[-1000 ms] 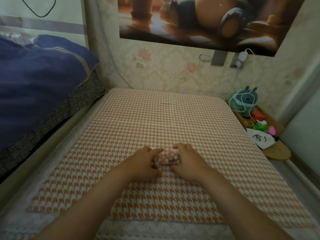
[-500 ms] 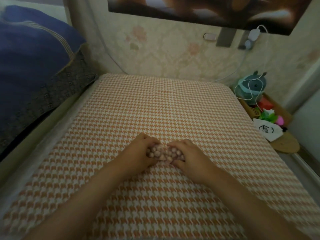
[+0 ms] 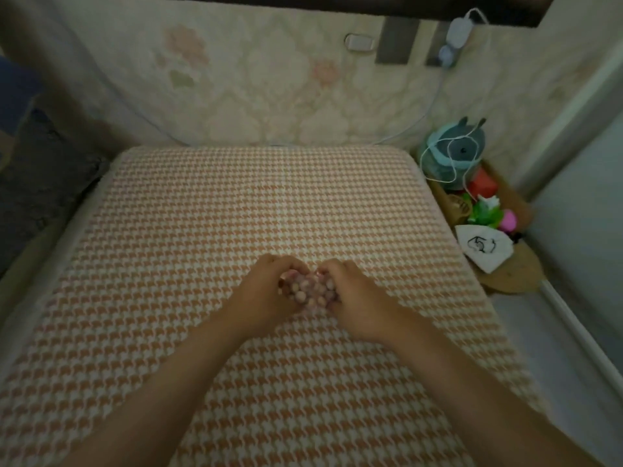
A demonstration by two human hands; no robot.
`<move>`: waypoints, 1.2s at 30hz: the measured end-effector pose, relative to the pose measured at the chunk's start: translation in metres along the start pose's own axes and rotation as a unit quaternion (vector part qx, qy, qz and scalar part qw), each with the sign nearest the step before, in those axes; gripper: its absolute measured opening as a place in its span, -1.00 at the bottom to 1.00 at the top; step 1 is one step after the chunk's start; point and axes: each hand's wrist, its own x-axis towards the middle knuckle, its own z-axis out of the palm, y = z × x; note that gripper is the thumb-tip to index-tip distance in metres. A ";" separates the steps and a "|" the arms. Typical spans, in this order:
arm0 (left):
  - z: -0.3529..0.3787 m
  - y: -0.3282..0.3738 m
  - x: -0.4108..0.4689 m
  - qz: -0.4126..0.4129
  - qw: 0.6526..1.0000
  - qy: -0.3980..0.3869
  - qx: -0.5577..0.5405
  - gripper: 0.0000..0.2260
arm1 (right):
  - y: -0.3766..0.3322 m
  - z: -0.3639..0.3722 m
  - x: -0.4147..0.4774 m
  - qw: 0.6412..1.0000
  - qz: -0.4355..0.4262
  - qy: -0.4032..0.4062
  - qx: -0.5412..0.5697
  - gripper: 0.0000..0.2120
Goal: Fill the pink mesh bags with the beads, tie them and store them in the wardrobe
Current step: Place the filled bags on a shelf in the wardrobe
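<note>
Head view shows your left hand (image 3: 266, 293) and right hand (image 3: 354, 298) curled round a clump of beads (image 3: 308, 289) from either side, fingertips nearly meeting over it. The beads sit between your palms, at the middle of the houndstooth mattress (image 3: 236, 214). Whether mesh wraps them is too blurred to tell. A tray (image 3: 521, 203) of toys stands just right of the mattress.

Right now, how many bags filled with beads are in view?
1. The bead-filled bag lies on the checked cloth, gripped between left hand and right hand; others may hide beneath them.
</note>
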 end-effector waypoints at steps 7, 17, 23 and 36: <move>-0.030 0.159 0.007 -0.002 0.994 -0.109 -0.017 -0.66 | 0.015 -0.148 -0.087 0.995 0.078 0.017 0.061 -0.58; -0.069 0.483 0.025 0.100 0.975 -0.191 -0.044 -0.58 | 0.018 -0.415 -0.270 0.970 0.188 0.102 0.115 -0.55; -0.035 0.610 0.031 0.178 0.946 -0.264 -0.066 -0.52 | 0.032 -0.506 -0.386 0.941 0.277 0.178 0.078 -0.52; 0.103 0.858 -0.080 0.395 0.818 -0.413 -0.062 -0.60 | 0.039 -0.565 -0.685 0.792 0.508 0.338 -0.025 -0.48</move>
